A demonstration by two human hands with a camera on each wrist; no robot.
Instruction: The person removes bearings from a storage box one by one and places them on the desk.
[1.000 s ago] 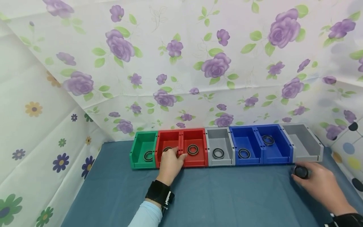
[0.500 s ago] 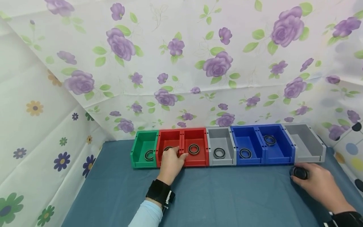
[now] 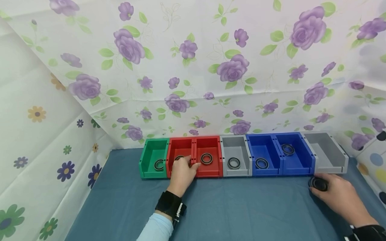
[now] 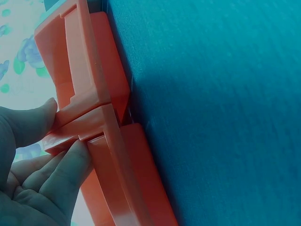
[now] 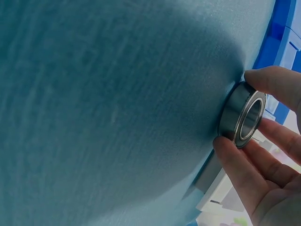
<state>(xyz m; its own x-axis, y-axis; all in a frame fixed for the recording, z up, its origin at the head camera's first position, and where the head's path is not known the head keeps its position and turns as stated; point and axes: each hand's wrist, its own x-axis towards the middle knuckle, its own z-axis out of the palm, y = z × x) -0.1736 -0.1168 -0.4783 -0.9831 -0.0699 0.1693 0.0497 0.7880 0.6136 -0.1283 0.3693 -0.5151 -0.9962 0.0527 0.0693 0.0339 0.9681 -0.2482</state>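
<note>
Metal bearing [image 5: 230, 114] is being clamped in the right hand [image 3: 340, 194], just on the near side of the rightmost gray bin [image 3: 327, 152]. Well left, the left hand [image 3: 182, 173] is pinching adjoining walls [image 4: 77, 123] of two red bins [image 3: 206, 145].

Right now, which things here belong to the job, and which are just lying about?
Apparently in the job:
Right hand, gripping a bearing
Left hand, pinching the adjoining walls of two red bins
Green bin, gray bins, blue bins
Six other bearings, lying in bins

Probably just surroundings:
Flowered sheets
Blue tablecloth
Black wristbands
</note>
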